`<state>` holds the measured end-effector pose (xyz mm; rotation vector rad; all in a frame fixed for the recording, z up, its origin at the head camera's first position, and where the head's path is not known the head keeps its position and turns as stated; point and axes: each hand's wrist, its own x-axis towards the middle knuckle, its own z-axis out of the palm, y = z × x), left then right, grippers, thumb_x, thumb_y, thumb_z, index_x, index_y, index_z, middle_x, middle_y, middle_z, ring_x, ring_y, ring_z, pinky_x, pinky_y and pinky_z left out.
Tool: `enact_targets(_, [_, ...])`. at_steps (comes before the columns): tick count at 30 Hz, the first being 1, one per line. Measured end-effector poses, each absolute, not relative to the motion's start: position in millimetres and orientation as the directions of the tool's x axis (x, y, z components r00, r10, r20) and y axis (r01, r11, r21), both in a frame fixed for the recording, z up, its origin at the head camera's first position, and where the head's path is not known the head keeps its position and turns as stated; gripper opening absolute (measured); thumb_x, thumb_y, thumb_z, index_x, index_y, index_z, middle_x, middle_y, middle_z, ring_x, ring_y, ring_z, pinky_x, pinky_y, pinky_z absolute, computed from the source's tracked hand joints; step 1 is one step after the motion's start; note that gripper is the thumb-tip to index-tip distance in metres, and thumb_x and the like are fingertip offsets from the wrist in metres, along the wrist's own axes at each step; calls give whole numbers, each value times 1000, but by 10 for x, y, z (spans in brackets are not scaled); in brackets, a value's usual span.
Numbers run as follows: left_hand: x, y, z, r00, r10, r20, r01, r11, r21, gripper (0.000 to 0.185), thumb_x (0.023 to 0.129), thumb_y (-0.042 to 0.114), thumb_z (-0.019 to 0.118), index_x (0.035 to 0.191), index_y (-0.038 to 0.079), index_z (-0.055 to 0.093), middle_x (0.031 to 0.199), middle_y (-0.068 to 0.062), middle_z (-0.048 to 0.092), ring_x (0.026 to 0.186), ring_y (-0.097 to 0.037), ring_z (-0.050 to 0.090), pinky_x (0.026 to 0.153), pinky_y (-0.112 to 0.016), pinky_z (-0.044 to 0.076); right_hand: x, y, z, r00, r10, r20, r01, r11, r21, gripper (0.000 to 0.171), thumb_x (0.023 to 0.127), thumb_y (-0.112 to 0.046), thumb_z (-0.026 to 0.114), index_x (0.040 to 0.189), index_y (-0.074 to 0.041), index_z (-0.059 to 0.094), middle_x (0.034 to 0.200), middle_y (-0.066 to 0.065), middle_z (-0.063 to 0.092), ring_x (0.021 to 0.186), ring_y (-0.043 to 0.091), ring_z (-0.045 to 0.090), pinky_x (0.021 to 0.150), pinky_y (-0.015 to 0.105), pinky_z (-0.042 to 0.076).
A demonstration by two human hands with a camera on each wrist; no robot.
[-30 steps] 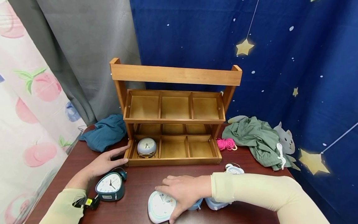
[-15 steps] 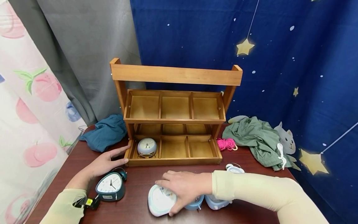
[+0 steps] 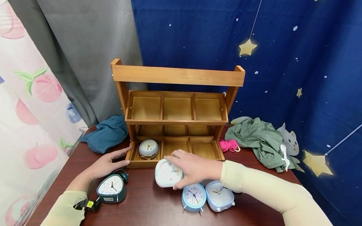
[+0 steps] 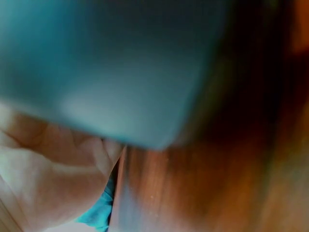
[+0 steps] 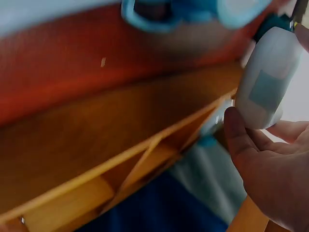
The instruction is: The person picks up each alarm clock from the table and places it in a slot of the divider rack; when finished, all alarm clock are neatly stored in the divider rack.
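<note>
Lifted off the table since a second ago, the white rounded-square alarm clock (image 3: 167,173) is now held in the air by the right hand (image 3: 195,168), just in front of the near edge of the two-tier wooden compartment rack (image 3: 175,110), before its lower middle compartment. The fingers curl over the clock's top and the thumb sits under it, so the hand grips it; the right wrist view shows the clock's pale back (image 5: 264,82) against the thumb. Where the hand was, a round light-blue alarm clock with twin feet (image 3: 193,197) and a pale blue squarish alarm clock (image 3: 219,196) are uncovered, side by side on the dark red-brown table (image 3: 141,210).

The left hand (image 3: 106,164) has not moved: it lies flat with straight fingers, fingertips touching the rack's lower left corner. A dark teal alarm clock (image 3: 111,187) stands just near of it. A small domed blue-grey clock (image 3: 148,147) sits in the rack's lower left compartment. The left wrist view is too blurred to read.
</note>
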<state>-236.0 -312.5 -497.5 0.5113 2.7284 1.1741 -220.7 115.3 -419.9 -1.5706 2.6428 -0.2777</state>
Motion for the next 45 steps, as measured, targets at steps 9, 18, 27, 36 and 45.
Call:
enact_targets(9, [-2345,-3118,-4948,-932,361,15,252,621,742,71,108,42,75,170,18,50,167,-18,53,153,-44,51,118,-71,43,-2603,1270,-4108,-589,-798,127,-801,557,-219,112,84,-62,93,168,-5,47,148,7,58,131,19,55,107,38,55])
enact_targets(18, [-2348,-3101,-4946,-932,362,12,247,611,752,71,108,42,76,170,18,50,168,-18,53,153,-45,50,117,-71,43,-2947,1324,-4186,-701,-705,103,-705,665,-245,111,84,-60,94,169,-8,45,153,16,57,136,32,58,113,49,53])
enact_targets(27, [-2350,-3106,-4949,-933,359,6,240,610,755,71,108,42,76,170,19,49,169,-18,50,154,-46,49,118,-71,42,-3160,1316,-4233,-705,-706,74,-698,670,-252,107,83,-56,96,167,-11,49,150,14,58,136,33,59,112,52,54])
enact_targets(36, [-2353,-3112,-4955,-932,362,8,246,616,748,72,108,43,75,171,19,49,169,-18,51,153,-45,50,117,-70,44,-3218,1264,-4269,-693,-720,-33,-694,679,-240,108,84,-53,95,169,-8,46,156,16,56,146,38,54,121,50,48])
enact_targets(45, [-2353,-3114,-4951,-931,365,16,254,616,746,71,109,42,75,170,19,49,169,-18,51,154,-45,49,118,-70,43,-3242,1199,-4337,-652,-757,-32,-745,648,-161,100,82,-48,96,163,-7,52,146,14,60,138,35,59,116,47,51])
